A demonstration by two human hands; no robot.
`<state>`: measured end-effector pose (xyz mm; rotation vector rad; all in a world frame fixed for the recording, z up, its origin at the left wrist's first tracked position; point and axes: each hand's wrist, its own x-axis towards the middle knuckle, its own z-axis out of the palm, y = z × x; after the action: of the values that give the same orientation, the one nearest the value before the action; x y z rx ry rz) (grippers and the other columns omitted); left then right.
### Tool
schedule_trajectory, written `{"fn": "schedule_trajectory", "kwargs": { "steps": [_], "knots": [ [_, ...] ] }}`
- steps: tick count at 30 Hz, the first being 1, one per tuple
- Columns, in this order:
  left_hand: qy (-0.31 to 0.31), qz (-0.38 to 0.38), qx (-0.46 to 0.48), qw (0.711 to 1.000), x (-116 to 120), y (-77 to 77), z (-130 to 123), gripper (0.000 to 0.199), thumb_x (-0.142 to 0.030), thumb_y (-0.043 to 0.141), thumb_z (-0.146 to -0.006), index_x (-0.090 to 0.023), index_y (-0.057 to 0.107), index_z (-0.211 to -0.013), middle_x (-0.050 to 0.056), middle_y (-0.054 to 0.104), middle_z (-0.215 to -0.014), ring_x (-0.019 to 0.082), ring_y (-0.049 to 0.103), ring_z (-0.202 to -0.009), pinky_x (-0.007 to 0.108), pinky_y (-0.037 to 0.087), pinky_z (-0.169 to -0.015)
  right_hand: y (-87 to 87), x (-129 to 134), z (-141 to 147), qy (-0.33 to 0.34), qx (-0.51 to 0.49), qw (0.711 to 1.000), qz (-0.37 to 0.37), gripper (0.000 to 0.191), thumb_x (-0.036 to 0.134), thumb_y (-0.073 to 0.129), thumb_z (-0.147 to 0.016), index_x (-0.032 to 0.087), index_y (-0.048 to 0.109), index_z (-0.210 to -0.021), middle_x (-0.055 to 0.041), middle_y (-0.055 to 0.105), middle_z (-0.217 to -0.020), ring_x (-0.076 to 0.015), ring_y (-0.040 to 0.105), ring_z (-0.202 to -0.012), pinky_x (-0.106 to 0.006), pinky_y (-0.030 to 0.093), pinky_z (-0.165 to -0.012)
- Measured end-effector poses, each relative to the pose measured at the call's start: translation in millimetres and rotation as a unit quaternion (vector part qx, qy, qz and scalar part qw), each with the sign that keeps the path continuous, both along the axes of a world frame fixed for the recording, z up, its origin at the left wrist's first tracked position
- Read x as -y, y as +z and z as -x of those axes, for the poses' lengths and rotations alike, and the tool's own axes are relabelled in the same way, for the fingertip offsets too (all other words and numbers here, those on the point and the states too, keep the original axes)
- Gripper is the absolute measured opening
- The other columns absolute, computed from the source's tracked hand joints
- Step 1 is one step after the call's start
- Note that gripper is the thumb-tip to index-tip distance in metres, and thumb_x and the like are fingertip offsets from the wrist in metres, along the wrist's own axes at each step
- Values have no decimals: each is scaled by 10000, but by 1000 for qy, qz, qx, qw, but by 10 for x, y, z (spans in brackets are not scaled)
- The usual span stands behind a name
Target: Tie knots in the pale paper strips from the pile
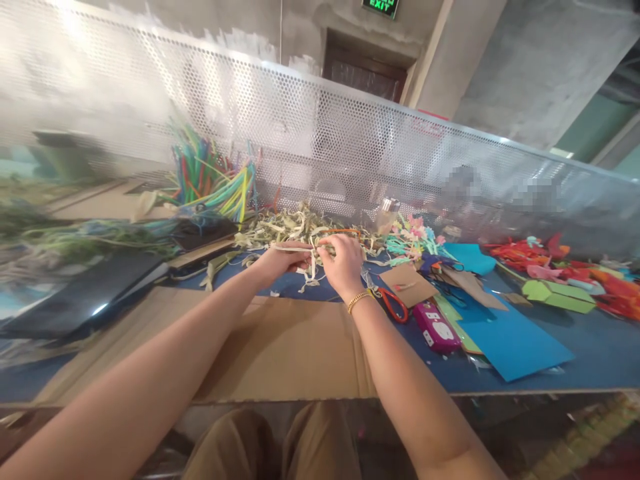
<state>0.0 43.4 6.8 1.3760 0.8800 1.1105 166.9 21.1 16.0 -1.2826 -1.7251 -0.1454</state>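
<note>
Perforated metal panel (300, 133) crosses the frame from upper left to right, with a green exit sign (381, 7) at the top edge. Below it I see a blue tabletop (605, 357), with a brown cardboard sheet (280, 353) at the lower centre.

Both of my hands meet at the centre of the frame, above the table and beyond the cardboard. My right hand (344, 259) pinches a pale strip (313, 259) between thumb and forefinger; part of it dangles below the fingertips. My left hand (285, 260) sits beside it with fingers curled narrow and a length of pale material lying along them; I cannot tell from this view whether they grip it.

Just behind the hands lies a heap of dull green strips (285, 227). At upper left of centre stand colourful stems (200, 167). Right of centre I have a red-orange loop handle (395, 307), a purple box (436, 327) and blue paper (515, 347), with a red pile (520, 252) at the right.
</note>
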Motion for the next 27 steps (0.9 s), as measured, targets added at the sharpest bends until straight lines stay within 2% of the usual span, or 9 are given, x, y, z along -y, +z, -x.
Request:
{"fn": "schedule_trajectory", "kwargs": {
  "steps": [3, 7, 12, 16, 19, 21, 24, 27],
  "knots": [
    [18, -16, -36, 999, -7, 0, -6, 268, -383, 752, -662, -171, 723, -823, 57, 689, -747, 128, 596, -632, 223, 420, -540, -10, -21, 2, 62, -5, 996, 66, 118, 320, 595, -827, 269, 688, -880, -1, 710, -883, -194, 615, -917, -353, 378, -914],
    [76, -53, -74, 993, 3, 21, -20, 264, -393, 739, -660, -151, 730, -766, 50, 669, -665, 123, 549, -572, 230, 368, -502, -68, -112, -7, 89, -79, 985, 127, 164, 370, 593, -814, 243, 693, -841, -1, 714, -805, -159, 642, -761, -293, 435, -782],
    [118, -132, -25, 984, 20, 65, -20, 217, -293, 784, -587, -143, 730, -734, 51, 688, -700, 144, 564, -622, 250, 411, -562, -149, -209, -14, 159, -155, 959, 176, 188, 391, 607, -771, 218, 682, -776, 1, 701, -744, -146, 620, -671, -263, 452, -672],
    [138, -141, -36, 980, 18, 50, -16, 152, -227, 746, -592, -147, 700, -712, 16, 632, -609, 119, 517, -546, 236, 378, -515, -209, -219, 25, 201, -190, 941, 193, 181, 375, 611, -745, 203, 661, -722, -1, 674, -701, -143, 592, -656, -265, 451, -656],
    [126, -144, -35, 981, 20, 18, -39, 109, -172, 688, -611, -157, 663, -716, -19, 565, -556, 90, 454, -482, 218, 324, -464, -220, -202, 57, 220, -231, 924, 211, 160, 350, 614, -723, 197, 637, -679, 0, 645, -662, -138, 566, -634, -261, 445, -629],
    [114, -137, 0, 984, 22, 4, -61, 93, -142, 660, -614, -160, 629, -700, -36, 527, -532, 77, 428, -458, 213, 312, -452, -215, -190, 71, 230, -249, 914, 222, 165, 352, 612, -712, 194, 628, -668, 1, 626, -646, -134, 553, -626, -259, 440, -622],
    [77, -99, 64, 990, 24, 2, -83, 153, -129, 655, -622, -169, 609, -763, -38, 549, -583, 65, 447, -459, 203, 330, -459, -216, -184, 82, 251, -275, 898, 236, 191, 377, 615, -702, 189, 626, -675, 0, 608, -640, -136, 541, -631, -268, 434, -636],
    [53, -66, 71, 994, 13, -6, -83, 205, -182, 678, -660, -180, 623, -859, -38, 547, -588, 70, 472, -467, 192, 328, -448, -247, -199, 84, 278, -314, 874, 245, 183, 370, 655, -670, 188, 631, -679, 2, 603, -640, -139, 541, -645, -280, 430, -661]
  ]
}}
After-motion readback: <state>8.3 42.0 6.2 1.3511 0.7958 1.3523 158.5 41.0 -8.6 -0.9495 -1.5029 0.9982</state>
